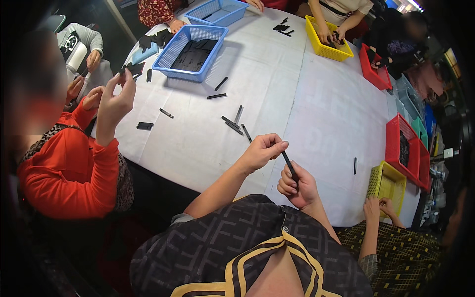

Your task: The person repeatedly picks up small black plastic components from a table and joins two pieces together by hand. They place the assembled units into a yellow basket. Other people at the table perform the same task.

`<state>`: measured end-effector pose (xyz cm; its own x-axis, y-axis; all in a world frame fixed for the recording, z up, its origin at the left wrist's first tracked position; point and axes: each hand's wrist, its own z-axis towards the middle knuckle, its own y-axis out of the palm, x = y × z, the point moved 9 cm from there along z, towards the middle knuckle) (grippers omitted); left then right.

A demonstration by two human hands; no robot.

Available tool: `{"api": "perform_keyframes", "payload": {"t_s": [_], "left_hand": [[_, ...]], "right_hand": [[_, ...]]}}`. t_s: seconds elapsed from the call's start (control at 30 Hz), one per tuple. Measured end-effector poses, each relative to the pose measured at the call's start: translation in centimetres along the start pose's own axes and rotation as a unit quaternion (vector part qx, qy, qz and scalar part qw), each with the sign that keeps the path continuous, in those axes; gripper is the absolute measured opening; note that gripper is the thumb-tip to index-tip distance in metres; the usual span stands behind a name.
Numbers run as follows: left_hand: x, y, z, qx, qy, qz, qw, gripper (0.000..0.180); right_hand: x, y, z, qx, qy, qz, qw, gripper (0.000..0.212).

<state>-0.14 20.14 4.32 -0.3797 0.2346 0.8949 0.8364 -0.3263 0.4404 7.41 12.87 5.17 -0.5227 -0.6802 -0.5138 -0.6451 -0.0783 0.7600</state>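
A slim black stick point(288, 163), its exact kind too small to make out, slants between my two hands above the white-covered table. The thumb and fingers of my left hand point(264, 152) pinch around its upper end. Lower down, my right hand point(299, 185) wraps its fingers round the stick's other end. Just beyond my left hand, another black stick point(246, 132) lies on the cloth. Farther off are a pair of dark sticks point(232, 125) and a greyish one point(238, 114). A lone black stick point(355, 166) rests to the right.
A blue basket point(190, 75) of black pieces stands at the far left. Yellow point(328, 52) and red point(374, 80) baskets line the right side, including a yellow one point(387, 184) nearby. Co-workers sit around the table; one in a red sleeve point(74, 173) holds a dark piece at left.
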Motion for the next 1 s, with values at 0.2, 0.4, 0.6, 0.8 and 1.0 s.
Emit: {"api": "perform_keyframes", "payload": {"t_s": [0.2,0.4,0.6,0.8,1.0], "left_hand": [[-0.1,1.0,-0.2,-0.045,0.025,-0.021,0.998,0.021],[-0.1,1.6,0.4,-0.024,-0.003,0.063,0.998,0.018],[1.4,3.9,-0.4,-0.062,-0.007,0.029,0.998,0.011],[2.9,2.6,-1.0,-0.005,-0.010,0.054,0.998,0.016],[3.2,2.9,-1.4,-0.045,0.011,0.097,0.994,0.015]], "right_hand": [[1.0,0.0,-0.2,-0.019,0.035,0.061,0.997,0.033],[0.5,-0.9,0.1,0.012,0.037,0.088,0.995,0.029],[-0.4,-0.3,-0.2,0.051,0.006,0.082,0.995,0.029],[-2.2,0.3,-1.6,0.090,-0.015,-0.077,0.993,0.030],[-2.4,0.0,-1.2,0.088,-0.005,-0.173,0.981,0.027]]}}
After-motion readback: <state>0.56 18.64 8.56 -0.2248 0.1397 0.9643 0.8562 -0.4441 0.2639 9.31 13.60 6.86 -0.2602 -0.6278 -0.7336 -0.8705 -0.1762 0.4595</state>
